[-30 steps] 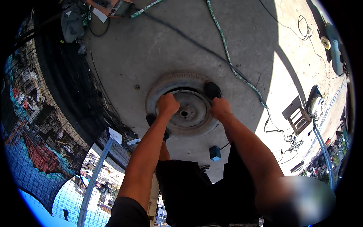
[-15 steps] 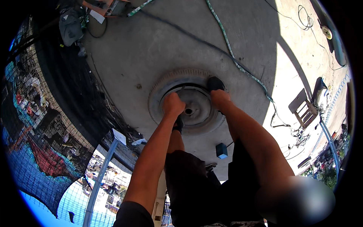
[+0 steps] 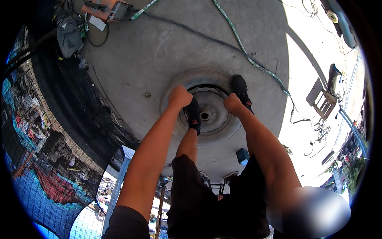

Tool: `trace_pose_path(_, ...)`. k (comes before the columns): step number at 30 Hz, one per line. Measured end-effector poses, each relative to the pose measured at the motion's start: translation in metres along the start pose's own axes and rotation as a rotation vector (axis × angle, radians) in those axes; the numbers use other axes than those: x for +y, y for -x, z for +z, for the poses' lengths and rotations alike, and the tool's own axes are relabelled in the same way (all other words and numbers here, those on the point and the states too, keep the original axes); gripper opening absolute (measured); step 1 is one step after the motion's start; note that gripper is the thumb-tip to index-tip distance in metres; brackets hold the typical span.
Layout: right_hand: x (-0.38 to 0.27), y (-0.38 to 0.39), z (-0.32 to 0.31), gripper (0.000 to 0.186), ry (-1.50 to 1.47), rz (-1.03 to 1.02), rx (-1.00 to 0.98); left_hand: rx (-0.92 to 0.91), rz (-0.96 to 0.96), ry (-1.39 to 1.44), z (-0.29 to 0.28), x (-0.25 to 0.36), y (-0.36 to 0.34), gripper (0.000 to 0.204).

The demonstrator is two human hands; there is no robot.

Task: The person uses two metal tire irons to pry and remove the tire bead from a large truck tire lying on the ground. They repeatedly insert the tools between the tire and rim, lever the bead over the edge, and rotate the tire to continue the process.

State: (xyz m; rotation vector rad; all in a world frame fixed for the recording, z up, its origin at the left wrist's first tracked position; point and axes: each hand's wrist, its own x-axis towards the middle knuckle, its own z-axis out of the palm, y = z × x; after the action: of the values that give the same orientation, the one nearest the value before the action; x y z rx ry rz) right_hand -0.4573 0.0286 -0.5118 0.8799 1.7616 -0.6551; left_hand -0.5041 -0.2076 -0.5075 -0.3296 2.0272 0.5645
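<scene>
A dusty tyre point(image 3: 179, 81) with a metal rim point(image 3: 211, 106) lies flat on the concrete below me. My left hand point(image 3: 178, 95) is closed at the rim's upper left; what it grips is hidden. At the right side, my right hand point(image 3: 234, 104) is closed on a thin metal bar point(image 3: 221, 93) that meets the gap between tyre and rim. My left black shoe point(image 3: 192, 114) rests over the left part of the wheel, beside that hand. My right shoe point(image 3: 239, 87) is on the upper right of the tyre.
An orange machine point(image 3: 101, 10) and grey bag point(image 3: 69, 36) sit top left. Green-patterned hose point(image 3: 230, 30) crosses the floor. Dark mesh fencing point(image 3: 51, 143) lines the left. A wooden chair point(image 3: 322, 101), coiled cables and blue box point(image 3: 242, 156) are at right and below.
My left shoe has moved up and inward onto the wheel. Both hands have shifted slightly rightward, the left one also higher, staying closed. The right shoe shows more beyond my hand.
</scene>
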Motion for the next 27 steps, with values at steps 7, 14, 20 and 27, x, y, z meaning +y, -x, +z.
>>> trace_pose_path(7, 0.021, 0.020, 0.057, 0.026, 0.208, -0.111, 0.258, -0.208, 0.070, -0.080, -0.043, -0.031, -0.041, 0.027)
trace_pose_path(14, 0.004, 0.028, 0.061, 0.022, 0.199, -0.117, 0.312, -0.044, 0.094, 0.005, -0.043, -0.052, -0.064, 0.018)
trace_pose_path(20, 0.031, 0.021, 0.052, 0.018, 0.173, -0.124, 0.343, -0.258, 0.022, 0.041, -0.056, 0.007, -0.051, 0.018)
trace_pose_path(27, 0.064, 0.011, 0.035, 0.014, 0.122, -0.187, 0.331, -0.102, 0.047, -0.062, -0.008, 0.024, -0.016, 0.025)
